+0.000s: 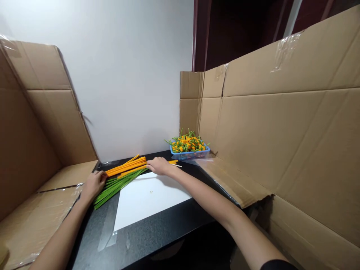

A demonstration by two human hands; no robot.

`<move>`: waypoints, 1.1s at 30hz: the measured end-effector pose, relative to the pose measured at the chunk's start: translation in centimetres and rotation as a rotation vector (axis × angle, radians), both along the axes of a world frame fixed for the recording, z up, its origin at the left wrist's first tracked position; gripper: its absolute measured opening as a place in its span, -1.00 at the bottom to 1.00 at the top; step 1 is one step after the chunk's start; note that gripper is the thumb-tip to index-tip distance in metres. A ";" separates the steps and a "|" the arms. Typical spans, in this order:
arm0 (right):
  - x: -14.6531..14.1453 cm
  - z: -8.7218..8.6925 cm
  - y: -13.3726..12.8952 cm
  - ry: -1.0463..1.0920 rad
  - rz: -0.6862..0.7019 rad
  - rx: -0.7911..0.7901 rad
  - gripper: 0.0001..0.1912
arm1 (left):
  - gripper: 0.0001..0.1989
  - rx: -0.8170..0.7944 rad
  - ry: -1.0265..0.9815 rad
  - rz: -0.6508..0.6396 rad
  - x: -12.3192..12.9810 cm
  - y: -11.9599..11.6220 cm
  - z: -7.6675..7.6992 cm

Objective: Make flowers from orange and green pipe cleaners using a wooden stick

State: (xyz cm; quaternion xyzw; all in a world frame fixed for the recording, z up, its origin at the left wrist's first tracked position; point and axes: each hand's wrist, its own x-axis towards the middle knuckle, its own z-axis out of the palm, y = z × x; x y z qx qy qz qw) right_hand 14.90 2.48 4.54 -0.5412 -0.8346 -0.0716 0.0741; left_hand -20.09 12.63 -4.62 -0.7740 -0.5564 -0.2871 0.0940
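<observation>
A bundle of orange pipe cleaners (128, 166) lies slanted across the back left of the black table. My left hand (97, 183) is closed around its near left end, fingers curled. At the far right end, my right hand (159, 165) pinches the orange stems, its fingertips partly hidden behind the hand. Green pipe cleaners (112, 191) fan out just below the orange ones, beside my left hand. Under my right forearm, a white sheet (143, 206) lies on the table with tiny yellowish specks on it.
A blue basket (189, 154) heaped with small orange-and-green pipe-cleaner pieces (188, 143) stands at the back right. Just right of my right hand lies a thin pale stick (177, 165). Cardboard walls (281, 131) flank the black table (146, 240), and clear tape (108, 228) marks its surface.
</observation>
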 end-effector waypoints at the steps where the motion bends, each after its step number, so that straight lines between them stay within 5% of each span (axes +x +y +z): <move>1: 1.0 -0.7 -0.8 0.061 -0.016 0.008 -0.65 | -0.65 0.010 0.011 -0.015 0.2 -0.4 0.3; 5: 3.6 -3.0 -3.1 0.269 -0.053 0.017 -0.68 | -0.62 0.084 -0.089 -0.091 3.1 -2.8 2.7; 11: 3.1 -3.1 -3.3 0.814 0.048 0.022 -0.77 | -0.45 -0.442 -0.678 -0.498 12.2 -7.6 5.9; 14: 1.8 -3.1 -3.6 1.125 0.163 -0.241 -0.77 | -0.32 -0.579 -0.992 -0.663 16.0 -9.9 6.6; 18: 0.3 -3.5 -5.4 1.176 0.322 -0.650 -0.70 | -0.40 -0.520 -1.228 -0.685 18.1 -11.9 7.1; 21: -0.4 -3.8 -6.5 1.128 0.355 -0.767 -0.65 | -0.41 -0.552 -1.287 -0.665 18.1 -12.5 7.0; 25: -0.5 -3.8 -5.9 1.267 0.190 -0.541 -0.54 | -0.41 -0.679 -1.333 -0.629 18.1 -12.8 6.4; 29: 0.3 -3.6 -4.8 1.453 0.112 -0.409 -0.51 | -0.41 -0.934 -1.304 -0.752 19.2 -13.9 5.3; 33: 0.8 -3.7 -5.0 1.488 0.125 -0.525 -0.59 | -0.39 -1.128 -1.127 -0.866 20.5 -15.6 4.2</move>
